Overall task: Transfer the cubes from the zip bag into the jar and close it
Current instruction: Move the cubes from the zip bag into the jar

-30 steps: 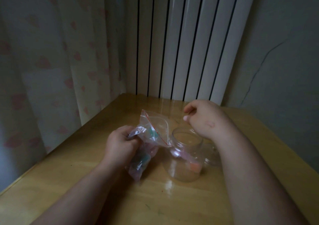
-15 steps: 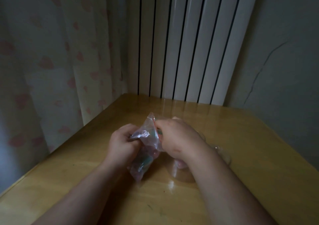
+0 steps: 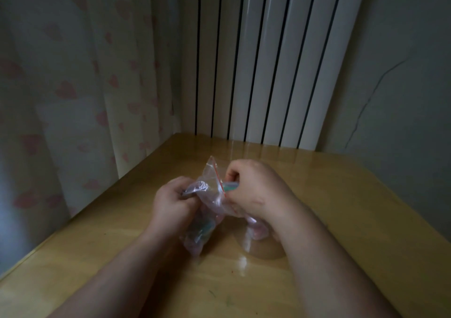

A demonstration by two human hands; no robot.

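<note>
A clear zip bag with a red seal line is held upright over the wooden table, coloured cubes showing dimly in its lower part. My left hand grips the bag's left side. My right hand is at the bag's mouth and pinches a teal cube at the opening. The clear jar stands just under my right wrist, mostly hidden by it; something pinkish shows through its wall.
A white ribbed radiator stands behind the table. A heart-patterned curtain hangs along the left edge. A grey wall with a crack is to the right.
My right hand came down from above the jar to the bag's mouth and now pinches a teal cube there. My left hand keeps its grip on the bag.
</note>
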